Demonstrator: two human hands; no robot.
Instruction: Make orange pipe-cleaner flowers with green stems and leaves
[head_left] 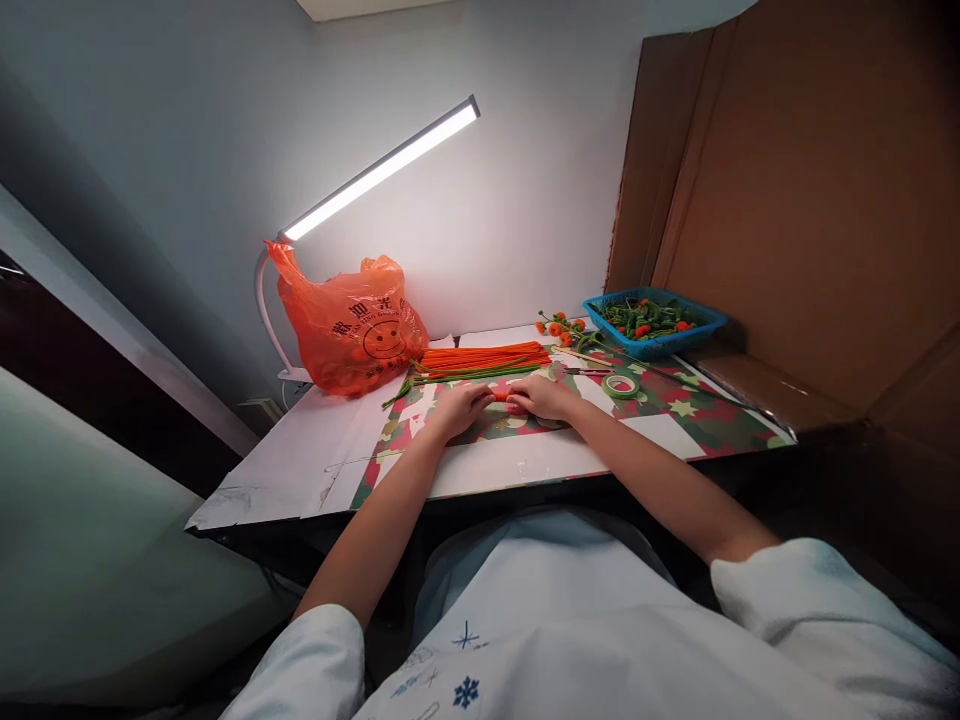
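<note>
Between my two hands, low over the table, is a short length of orange chenille stem [500,396]. The fingertips of my left hand [459,408] pinch its left end, and those of my right hand [546,397] close on its right end. My fingers hide much of it, so I cannot tell if it is one piece or several. Just beyond lies a row of long orange chenille stems [487,356], with green stems [480,374] along its near side. Right of my right hand, a roll of green tape [621,386] lies flat near a pair of thin tools [589,371].
An orange plastic bag [356,330] stands at the back left beside a lit lamp [382,170]. Orange flowers [562,332] lie near a blue basket [649,345] holding more flowers and greenery. Cardboard [810,220] walls the right side. The table's front edge [480,492] is close to me.
</note>
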